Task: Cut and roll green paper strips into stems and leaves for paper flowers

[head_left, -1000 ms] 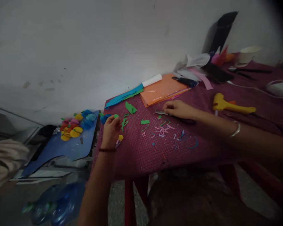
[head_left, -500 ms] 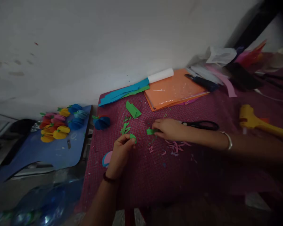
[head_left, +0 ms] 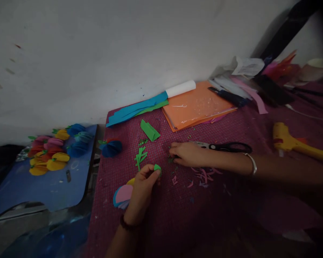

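Note:
My left hand (head_left: 144, 186) pinches a small rounded green paper piece (head_left: 157, 168) between thumb and forefinger. My right hand (head_left: 187, 154) rests on the table with curled fingers closed at a bit of green paper (head_left: 171, 159), mostly hidden beneath them. Open-handled scissors (head_left: 228, 146) lie just beyond the right hand. Green paper strips (head_left: 141, 157) and a folded green paper (head_left: 150, 130) lie between and beyond the hands. Beside the left wrist are pink and blue paper circles (head_left: 123, 193), with a yellow edge (head_left: 131, 181) partly covered by the hand.
Pink scraps (head_left: 206, 175) lie near the right forearm. Farther back are an orange paper pack (head_left: 199, 105), blue strips (head_left: 137, 107) and a cutter (head_left: 227, 96). A yellow glue gun (head_left: 298, 143) lies right. Paper ball ornaments (head_left: 56, 161) sit on a blue board (head_left: 56, 193).
My left hand has shifted slightly right and down with the green piece. My right hand's fingers now cover most of the green paper that showed before. The camera view has shifted.

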Demonstrator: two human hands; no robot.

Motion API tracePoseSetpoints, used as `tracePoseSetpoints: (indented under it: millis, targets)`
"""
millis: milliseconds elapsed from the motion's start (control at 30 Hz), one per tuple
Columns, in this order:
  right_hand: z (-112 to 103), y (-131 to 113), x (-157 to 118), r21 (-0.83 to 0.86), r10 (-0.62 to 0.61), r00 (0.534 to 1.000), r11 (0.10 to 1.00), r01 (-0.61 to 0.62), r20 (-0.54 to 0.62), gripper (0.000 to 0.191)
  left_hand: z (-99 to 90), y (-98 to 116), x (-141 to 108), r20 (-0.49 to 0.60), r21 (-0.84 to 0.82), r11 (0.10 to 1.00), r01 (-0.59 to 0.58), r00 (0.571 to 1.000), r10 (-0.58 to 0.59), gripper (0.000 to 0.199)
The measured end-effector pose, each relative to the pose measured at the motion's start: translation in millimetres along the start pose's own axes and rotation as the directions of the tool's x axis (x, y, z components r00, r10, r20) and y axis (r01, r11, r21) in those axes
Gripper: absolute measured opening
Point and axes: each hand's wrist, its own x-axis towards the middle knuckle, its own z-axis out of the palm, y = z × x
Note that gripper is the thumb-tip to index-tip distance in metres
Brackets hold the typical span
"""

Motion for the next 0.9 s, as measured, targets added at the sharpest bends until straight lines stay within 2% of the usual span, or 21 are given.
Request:
tracePoseSetpoints:
  millis: [67,167,267,300,367,400,467,533,600,667,767,833,900]
  targets:
    - [1.5,2.5,2.8,0.210,0.034,0.999,0.977,-0.029,-0.020,0.003,-1.6,-2.0,2.0,0.002,-0.019,1.000,0.010,1.000,-0.010,0.021]
    - [-1.1,15.0,6.4,0.574,0.209,0.977,0.804,-0.157,-0.026,0.008,-4.0,-4.5,5.5,-0.002,-0.049,0.999,0.007,1.000,-0.007,0.022]
    - [-13.3,41.3,3.7,0.669,0.358,0.932,0.705,-0.233,-0.052,0.008,-4.6,-5.8,9.0,-0.029,-0.094,0.995,-0.020,0.999,0.017,0.026]
    - [-19.3,52.6,1.1,0.689,0.417,0.906,0.677,-0.258,-0.070,0.009,-4.6,-5.9,10.0,-0.039,-0.108,0.994,-0.032,0.999,0.028,0.027]
    - [-33.2,76.6,-4.3,0.777,0.553,0.829,0.557,-0.293,-0.084,0.010,-4.7,-5.9,11.7,-0.045,-0.120,0.991,-0.057,0.998,0.052,0.030]
    - [-40.5,88.4,-6.0,0.791,0.577,0.810,0.542,-0.284,-0.104,0.009,-4.9,-6.0,12.3,-0.043,-0.118,0.991,-0.065,0.997,0.060,0.030]
    - [-54.6,109.3,-5.0,0.787,0.595,0.782,0.567,-0.243,-0.187,0.010,-5.4,-6.3,13.0,-0.047,-0.105,0.991,-0.078,0.996,0.073,0.030]
    - [-65.8,124.6,3.1,0.793,0.581,0.778,0.578,-0.190,-0.238,0.011,-5.4,-6.0,12.7,-0.089,-0.094,0.992,-0.085,0.993,0.077,0.031]
    - [-72.1,134.1,16.0,0.827,0.526,0.819,0.548,-0.122,-0.228,0.010,-4.0,-3.0,11.3,-0.156,-0.120,0.990,-0.075,0.986,0.056,0.035]
    - [-73.2,139.6,29.4,0.846,0.468,0.869,0.519,-0.122,-0.162,0.007,-0.1,6.2,9.5,-0.185,-0.140,0.989,-0.041,0.983,0.015,0.036]
    - [-69.0,147.1,42.6,0.826,0.467,0.880,0.528,-0.196,-0.090,0.006,13.5,35.0,11.5,-0.116,-0.001,1.000,-0.014,0.993,0.014,0.028]
    - [-66.9,154.4,45.3,0.798,0.502,0.860,0.552,-0.241,-0.087,0.009,30.2,60.6,21.7,-0.057,0.145,0.986,-0.086,0.994,0.095,0.019]
    - [-67.6,163.2,44.6,0.746,0.531,0.843,0.594,-0.301,-0.083,0.014,53.5,83.6,42.9,0.011,0.213,0.961,-0.179,0.984,0.181,0.013]
